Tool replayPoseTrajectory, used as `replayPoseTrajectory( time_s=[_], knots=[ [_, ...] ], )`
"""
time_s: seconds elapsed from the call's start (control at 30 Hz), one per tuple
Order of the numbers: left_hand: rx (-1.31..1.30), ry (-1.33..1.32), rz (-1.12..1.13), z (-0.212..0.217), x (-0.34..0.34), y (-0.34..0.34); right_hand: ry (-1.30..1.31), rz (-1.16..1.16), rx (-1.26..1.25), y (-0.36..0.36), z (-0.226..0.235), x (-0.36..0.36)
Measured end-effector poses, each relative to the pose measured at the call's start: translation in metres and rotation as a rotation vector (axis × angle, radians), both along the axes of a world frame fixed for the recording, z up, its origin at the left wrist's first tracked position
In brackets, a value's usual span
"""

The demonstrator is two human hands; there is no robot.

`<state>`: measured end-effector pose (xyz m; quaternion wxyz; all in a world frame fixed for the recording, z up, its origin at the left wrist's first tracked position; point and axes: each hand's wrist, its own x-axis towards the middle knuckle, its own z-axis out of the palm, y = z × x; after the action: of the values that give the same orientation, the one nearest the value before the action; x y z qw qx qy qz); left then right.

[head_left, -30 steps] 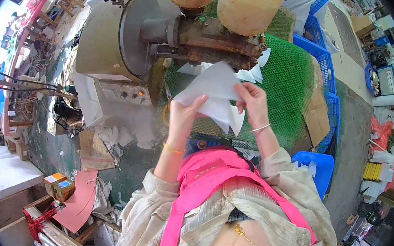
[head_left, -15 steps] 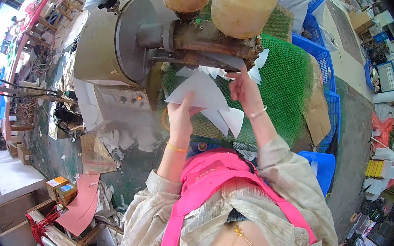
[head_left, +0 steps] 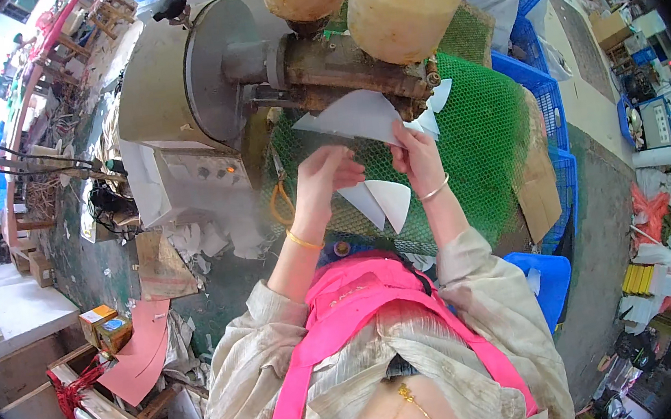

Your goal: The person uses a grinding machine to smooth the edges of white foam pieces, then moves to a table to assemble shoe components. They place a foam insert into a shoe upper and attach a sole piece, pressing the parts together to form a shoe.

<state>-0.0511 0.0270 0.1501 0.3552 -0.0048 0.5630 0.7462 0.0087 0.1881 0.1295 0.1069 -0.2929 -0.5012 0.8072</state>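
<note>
My right hand pinches the lower right corner of a white fan-shaped sheet. That sheet's upper edge lies against the underside of a stained roller unit. To the left, my left hand is off the sheet, its fingers loosely bent and apart with nothing seen in them. Just below and right of it, a white cut piece lies on the green mesh. More white pieces are partly hidden behind my right hand and the roller end.
A round-bodied machine carries the rollers. Two cloudy yellowish containers stand over them. Orange-handled scissors lie at the mesh's left edge. Blue crates line the right, with a blue bin nearer me.
The white sheet has moved from my left hand up to the rollers, its corner now in my right hand. My left hand has let go of it. The view shifted slightly.
</note>
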Motion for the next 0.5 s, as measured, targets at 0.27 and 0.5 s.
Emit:
replayPoseTrajectory(
  time_s=[0.27, 0.5],
  knots=[
    [0.002, -0.079, -0.127, -0.014, 0.02, -0.021, -0.062, -0.081, -0.001, -0.006, 0.014, -0.001],
    [0.009, -0.089, -0.15, -0.017, 0.025, -0.03, -0.015, -0.013, 0.052, -0.006, 0.027, 0.0]
  ],
)
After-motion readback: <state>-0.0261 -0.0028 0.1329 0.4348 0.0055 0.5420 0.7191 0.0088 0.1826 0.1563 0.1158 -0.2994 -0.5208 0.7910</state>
